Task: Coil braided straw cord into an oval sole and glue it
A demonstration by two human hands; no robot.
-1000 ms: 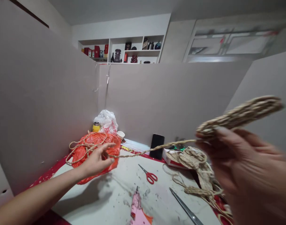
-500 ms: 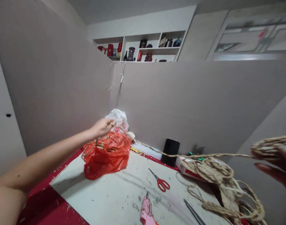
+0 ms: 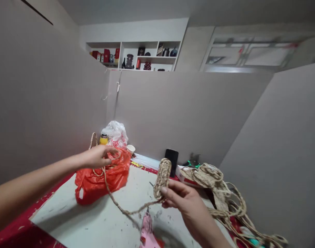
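My right hand point(image 3: 184, 201) pinches the lower end of a small oval coil of braided straw rope point(image 3: 162, 177), held up above the work surface. From the coil's bottom a loose strand of rope point(image 3: 121, 209) sags leftward and rises to the red plastic bag point(image 3: 100, 187). Over that bag's mouth, my left hand point(image 3: 102, 156) reaches with thumb and fingers apart, and nothing shows between them. More rope lies inside the bag, partly hidden by the hand. Below the coil sits a pink glue gun point(image 3: 148, 229), its lower part cut off by the frame.
Large bundles of braided rope point(image 3: 211, 177) lie at the right. Behind them are a black phone-like slab point(image 3: 172, 160) and green-handled pliers point(image 3: 193, 162). A white cup point(image 3: 131, 149), a white plastic bag point(image 3: 116, 132) and a yellow jar point(image 3: 103, 139) stand at the back left.
My right hand has brought the coil in from the far right to the middle. The strand, stretched taut before, now hangs slack. My left hand has lowered and its fingers have opened.
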